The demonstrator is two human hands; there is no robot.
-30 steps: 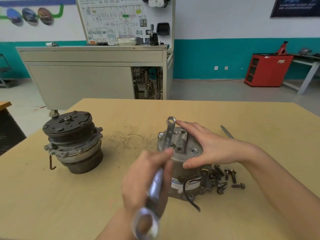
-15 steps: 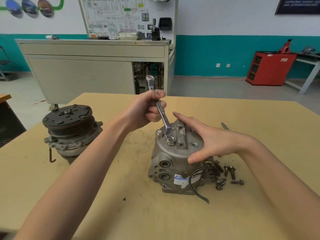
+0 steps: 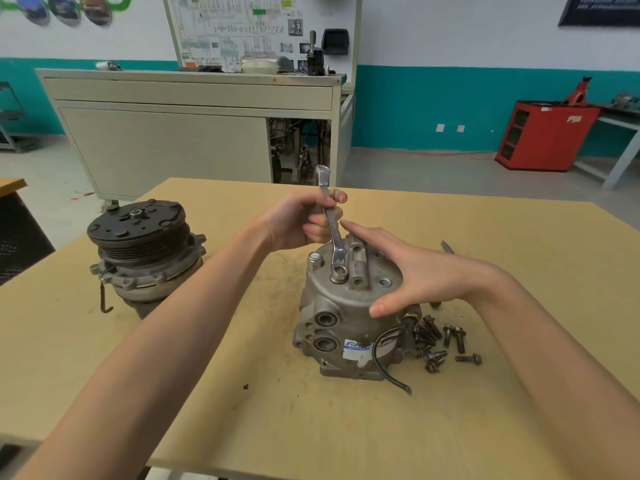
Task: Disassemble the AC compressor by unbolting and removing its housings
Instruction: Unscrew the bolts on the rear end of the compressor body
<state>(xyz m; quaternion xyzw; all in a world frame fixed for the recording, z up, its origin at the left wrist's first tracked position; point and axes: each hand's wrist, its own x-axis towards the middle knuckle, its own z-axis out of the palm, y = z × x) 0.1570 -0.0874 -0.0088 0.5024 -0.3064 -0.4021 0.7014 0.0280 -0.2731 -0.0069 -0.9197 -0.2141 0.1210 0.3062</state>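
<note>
- The compressor housing (image 3: pixel 346 313) stands on end on the worktop (image 3: pixel 242 427). A separate pulley section (image 3: pixel 142 251) sits well apart.
- Loose bolts (image 3: pixel 443 341) heaped just beside it suggest much of the unbolting is done.
- The left hand (image 3: pixel 304 223) grips a wrench (image 3: pixel 333 233) with its ring end on a top bolt (image 3: pixel 340 270). How well it is seated is hard to judge.
- The right hand (image 3: pixel 412 275) lies spread, fingers straight, pressing that housing, which is not yet lifted off.

Scene was bright, evenly lit — soft diffuse light, no glare. Only faint shadows fell on table (image 3: pixel 242 427) around compressor (image 3: pixel 341 303). Wide-angle lens bowed table edges, stretched corners. Centre was sharp; poster (image 3: pixel 599 8) at top right was blurred.
</note>
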